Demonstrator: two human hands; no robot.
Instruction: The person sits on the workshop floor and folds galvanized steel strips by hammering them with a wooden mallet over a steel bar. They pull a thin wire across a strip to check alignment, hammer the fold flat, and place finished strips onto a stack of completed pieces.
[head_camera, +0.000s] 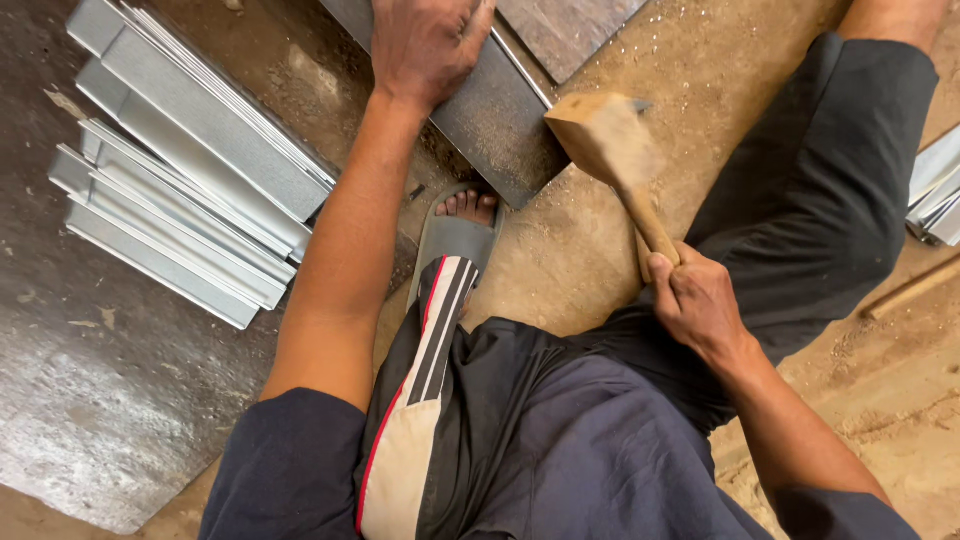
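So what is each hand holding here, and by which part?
The right hand grips a wooden mallet by the lower end of its handle. The left hand holds nothing; it presses flat on a metal sheet.

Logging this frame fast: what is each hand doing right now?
Left hand: open, pressing flat on the metal sheet.
Right hand: closed around the wooden mallet.

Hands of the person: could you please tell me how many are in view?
2. The left hand presses flat on the metal sheet at top; the right hand grips the wooden mallet at centre-right.
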